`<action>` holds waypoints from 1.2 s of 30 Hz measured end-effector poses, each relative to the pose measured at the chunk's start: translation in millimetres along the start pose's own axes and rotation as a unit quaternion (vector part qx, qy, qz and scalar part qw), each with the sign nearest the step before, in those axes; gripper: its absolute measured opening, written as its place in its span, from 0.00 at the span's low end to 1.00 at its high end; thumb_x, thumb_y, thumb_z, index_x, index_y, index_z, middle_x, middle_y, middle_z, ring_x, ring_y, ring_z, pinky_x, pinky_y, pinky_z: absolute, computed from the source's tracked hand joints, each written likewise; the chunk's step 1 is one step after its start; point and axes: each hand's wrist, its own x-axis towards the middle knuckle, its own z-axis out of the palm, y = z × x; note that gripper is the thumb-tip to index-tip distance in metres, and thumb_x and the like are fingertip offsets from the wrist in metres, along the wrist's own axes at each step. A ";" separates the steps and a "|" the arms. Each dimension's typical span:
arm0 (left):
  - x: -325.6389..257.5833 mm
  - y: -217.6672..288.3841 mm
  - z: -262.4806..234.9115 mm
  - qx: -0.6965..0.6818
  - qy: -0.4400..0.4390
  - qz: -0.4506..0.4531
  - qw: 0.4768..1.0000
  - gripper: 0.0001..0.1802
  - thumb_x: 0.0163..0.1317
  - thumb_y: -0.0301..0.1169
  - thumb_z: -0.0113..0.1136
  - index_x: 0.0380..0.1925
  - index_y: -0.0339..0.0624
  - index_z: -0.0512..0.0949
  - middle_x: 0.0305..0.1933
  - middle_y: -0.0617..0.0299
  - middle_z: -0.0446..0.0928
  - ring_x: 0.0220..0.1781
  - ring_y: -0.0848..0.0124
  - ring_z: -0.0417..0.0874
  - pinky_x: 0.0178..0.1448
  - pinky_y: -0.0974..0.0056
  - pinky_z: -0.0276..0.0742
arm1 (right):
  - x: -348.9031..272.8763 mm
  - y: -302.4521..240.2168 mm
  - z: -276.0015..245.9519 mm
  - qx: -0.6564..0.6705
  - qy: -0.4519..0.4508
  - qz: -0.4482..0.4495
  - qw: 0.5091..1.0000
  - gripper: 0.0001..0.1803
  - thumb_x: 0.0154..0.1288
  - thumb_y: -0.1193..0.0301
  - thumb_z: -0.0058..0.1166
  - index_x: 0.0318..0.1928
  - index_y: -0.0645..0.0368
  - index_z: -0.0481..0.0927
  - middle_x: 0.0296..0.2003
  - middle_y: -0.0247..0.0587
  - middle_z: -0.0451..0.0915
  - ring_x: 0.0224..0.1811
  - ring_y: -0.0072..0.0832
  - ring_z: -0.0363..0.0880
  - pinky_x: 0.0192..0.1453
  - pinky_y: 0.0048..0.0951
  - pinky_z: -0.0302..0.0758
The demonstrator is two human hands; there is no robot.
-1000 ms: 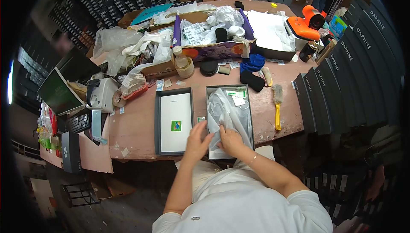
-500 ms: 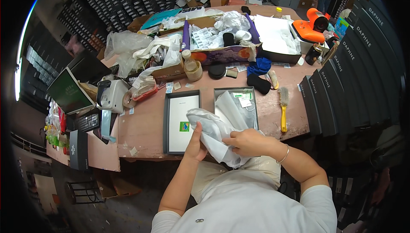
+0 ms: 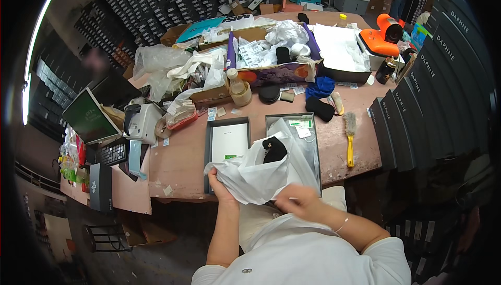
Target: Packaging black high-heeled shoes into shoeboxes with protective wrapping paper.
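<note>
- We hold a white plastic bag (image 3: 261,173) at the near edge of the pink table (image 3: 177,162), lifted over two open dark boxes.
- Our left hand (image 3: 219,185) is clenched on the bag's left corner, knuckles against the table edge.
- Our right hand (image 3: 300,199) sits under the bag's lower right edge, fingers curled; we cannot tell whether it actually pinches the plastic.
- A black item (image 3: 274,149) shows inside the bag near its top, partly covered by the film.
- The left box (image 3: 228,141) lies open with a white sheet inside; the bag overlaps its lower right corner.
- The right box (image 3: 300,128) is mostly hidden behind the bag; only its far end shows, with a small label.
- A yellow brush (image 3: 349,139) lies to the right of the boxes, apart from them.
- Beyond the boxes we see a jar (image 3: 240,91), a black round lid (image 3: 270,93), a blue cloth (image 3: 320,86) and a dark bundle (image 3: 319,108).
- Further back stands a cluttered cardboard tray (image 3: 271,71) full of wrappers and paper, and an orange device (image 3: 383,34) at the far right.
- On the left sit a white printer (image 3: 141,122), a tape roll (image 3: 163,127) and a laptop (image 3: 88,118).
- Stacks of dark flat boxes (image 3: 417,113) line the table's right side.
</note>
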 end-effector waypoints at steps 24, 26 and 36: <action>33.8 95.1 84.7 0.043 -0.229 0.386 0.892 0.14 0.64 0.35 0.55 0.44 0.37 0.74 0.50 0.53 0.76 0.51 0.66 0.78 0.57 0.62 0.76 | -14.5 3.8 -91.6 -0.018 0.143 0.027 0.989 0.36 0.38 0.77 0.72 0.53 0.58 0.73 0.39 0.36 0.79 0.41 0.23 0.76 0.49 0.24 0.74; 19.6 107.6 96.3 0.247 -0.154 0.613 0.735 0.15 0.58 0.31 0.61 0.43 0.38 0.72 0.49 0.52 0.75 0.54 0.60 0.76 0.59 0.58 0.74 | -25.2 5.6 -99.9 0.002 0.169 0.059 0.984 0.34 0.39 0.77 0.71 0.52 0.58 0.73 0.38 0.35 0.78 0.39 0.22 0.76 0.47 0.23 0.74; 9.9 31.0 13.7 0.785 -0.355 0.206 0.464 0.50 0.48 0.45 0.71 0.67 0.34 0.59 0.70 0.42 0.58 0.72 0.51 0.60 0.73 0.46 0.55 | -5.0 28.3 -25.8 0.003 0.289 0.013 0.957 0.35 0.48 0.74 0.72 0.56 0.58 0.66 0.40 0.34 0.73 0.42 0.20 0.72 0.48 0.22 0.72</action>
